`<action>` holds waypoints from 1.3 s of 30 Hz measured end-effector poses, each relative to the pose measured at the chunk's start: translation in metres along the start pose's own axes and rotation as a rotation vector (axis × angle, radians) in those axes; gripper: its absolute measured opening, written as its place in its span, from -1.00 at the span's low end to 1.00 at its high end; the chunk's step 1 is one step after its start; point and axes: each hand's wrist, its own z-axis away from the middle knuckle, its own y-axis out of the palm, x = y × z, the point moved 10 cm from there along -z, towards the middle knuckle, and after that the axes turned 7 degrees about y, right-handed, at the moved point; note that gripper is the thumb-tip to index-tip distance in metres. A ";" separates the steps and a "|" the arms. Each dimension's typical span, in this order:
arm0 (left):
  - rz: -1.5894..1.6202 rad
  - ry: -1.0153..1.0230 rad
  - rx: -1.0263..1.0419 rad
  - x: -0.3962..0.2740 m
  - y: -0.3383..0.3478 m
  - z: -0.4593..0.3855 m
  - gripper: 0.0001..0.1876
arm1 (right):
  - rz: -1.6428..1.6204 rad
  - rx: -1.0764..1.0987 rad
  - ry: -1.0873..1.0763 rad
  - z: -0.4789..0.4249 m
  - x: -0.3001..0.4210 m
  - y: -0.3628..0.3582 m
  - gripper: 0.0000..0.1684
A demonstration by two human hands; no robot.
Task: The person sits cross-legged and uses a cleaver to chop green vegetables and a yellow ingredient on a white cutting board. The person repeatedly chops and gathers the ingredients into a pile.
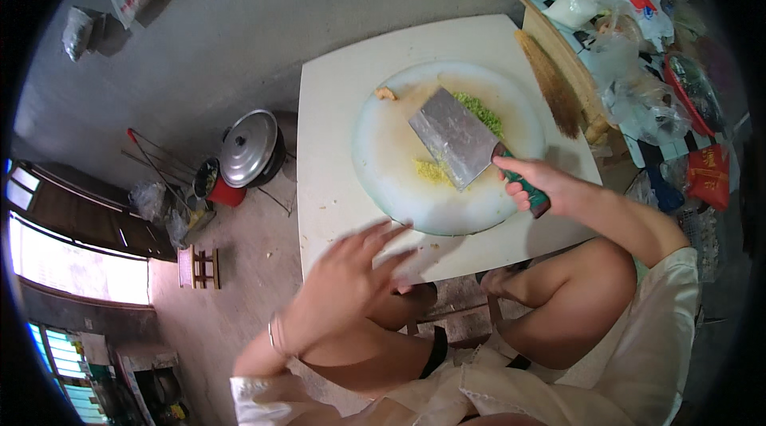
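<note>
My right hand (529,183) grips the green handle of a cleaver (458,136), whose wide metal blade lies flat over a round, whitish chopping board (383,157). Finely chopped green vegetable (480,112) shows beyond the blade's far edge. Chopped yellow bits (431,172) lie at its near left, partly covered by the blade. A knob of what looks like ginger (386,93) rests near the board's far left rim. My left hand (362,267), blurred and wearing a bracelet at the wrist, hovers by the table's near left edge with its fingers apart and nothing in it.
The board stands on a white table (326,127) against a grey wall. A straw brush (550,85) lies along its right side, beside a side table heaped with plastic bags (640,1). On the floor at left are a lidded metal pot (248,151), a red bucket (229,191) and a small stool (197,267).
</note>
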 end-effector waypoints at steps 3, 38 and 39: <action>-0.059 0.126 -0.168 0.039 -0.008 -0.034 -0.65 | -0.265 0.131 0.112 -0.016 -0.024 0.014 -0.66; 0.254 -0.181 -0.360 0.151 0.111 -0.114 -0.54 | -0.119 0.186 -0.023 0.016 -0.007 0.000 -0.64; 0.248 -0.174 -0.365 0.151 0.110 -0.114 -0.54 | -0.117 0.177 -0.029 0.017 -0.007 0.000 -0.64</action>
